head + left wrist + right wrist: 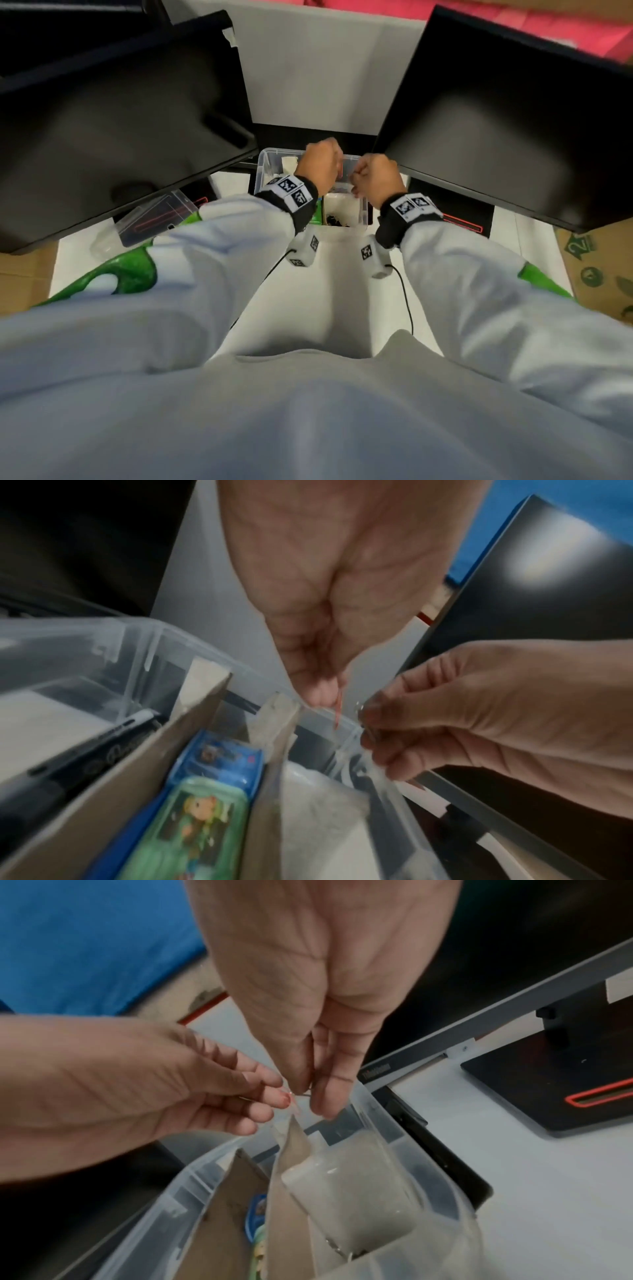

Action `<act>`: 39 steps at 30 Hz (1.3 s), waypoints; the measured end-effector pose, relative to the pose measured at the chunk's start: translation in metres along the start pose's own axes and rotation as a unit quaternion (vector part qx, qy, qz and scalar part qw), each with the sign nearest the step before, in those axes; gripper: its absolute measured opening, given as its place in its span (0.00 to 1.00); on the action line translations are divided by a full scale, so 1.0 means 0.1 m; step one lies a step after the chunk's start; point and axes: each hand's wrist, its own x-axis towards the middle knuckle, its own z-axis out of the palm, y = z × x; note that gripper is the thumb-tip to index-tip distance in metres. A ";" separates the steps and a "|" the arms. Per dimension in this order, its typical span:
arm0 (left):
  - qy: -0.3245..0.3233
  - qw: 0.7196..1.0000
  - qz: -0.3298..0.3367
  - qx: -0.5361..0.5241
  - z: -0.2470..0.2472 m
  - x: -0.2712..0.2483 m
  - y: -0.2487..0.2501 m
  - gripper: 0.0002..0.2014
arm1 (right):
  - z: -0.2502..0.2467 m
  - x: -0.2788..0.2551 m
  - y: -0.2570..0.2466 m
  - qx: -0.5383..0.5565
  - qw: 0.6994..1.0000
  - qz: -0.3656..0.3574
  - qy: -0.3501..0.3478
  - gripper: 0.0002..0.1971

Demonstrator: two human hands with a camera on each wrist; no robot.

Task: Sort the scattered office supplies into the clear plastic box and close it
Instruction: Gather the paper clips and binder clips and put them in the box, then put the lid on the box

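Note:
The clear plastic box stands open between two monitors, split by cardboard dividers. A black marker lies in its left part and a blue-green packet in the middle. Over the right part hangs a small clear plastic bag with a red seal strip along its top. My left hand pinches that top edge at the strip. My right hand pinches the same edge just beside it. The bag's lower part sits inside the box.
Two black monitors overhang the box on either side, their stand bases on the white desk. The clear lid lies on the desk at the left. A cardboard box stands at the right edge.

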 end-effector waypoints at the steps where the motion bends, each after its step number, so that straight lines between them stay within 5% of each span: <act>1: -0.027 0.999 0.000 0.029 0.00 0.05 -0.01 0.12 | 0.02 0.07 -0.03 -0.031 1.000 0.002 -0.001 0.07; 5: -0.073 0.993 -0.006 0.087 -0.07 0.04 -0.16 0.18 | 0.08 0.08 -0.01 -0.123 0.992 0.009 -0.008 0.12; 8: 0.007 0.993 0.004 0.116 -0.18 -0.11 -0.45 0.17 | 0.12 -0.04 0.13 -0.125 0.991 0.019 0.045 0.16; 11: 0.090 0.982 -0.063 0.157 -0.22 -0.34 -0.68 0.24 | 0.18 -0.15 0.27 -0.127 0.989 0.069 -0.001 0.22; 15: 0.011 0.974 -0.173 0.146 -0.19 -0.56 -0.91 0.36 | 0.25 -0.28 0.29 -0.117 0.991 0.068 -0.006 0.19; 27: -0.024 0.969 -0.196 0.146 -0.01 -1.25 -1.12 0.23 | 0.53 -1.05 0.41 -0.122 0.992 0.038 -0.005 0.18; 33: 0.095 0.969 -0.228 -0.031 -0.20 -1.39 -1.43 0.24 | 0.56 -1.10 0.45 -0.110 0.993 0.036 -0.004 0.18; 35: 0.087 0.959 -0.268 0.014 -0.22 -1.41 -1.69 0.22 | 0.58 -1.11 0.45 -0.108 0.994 0.037 -0.003 0.17; 39: -0.028 0.938 -0.283 0.198 -0.10 -1.59 -2.13 0.19 | 0.61 -1.11 0.47 -0.101 0.994 0.043 -0.008 0.16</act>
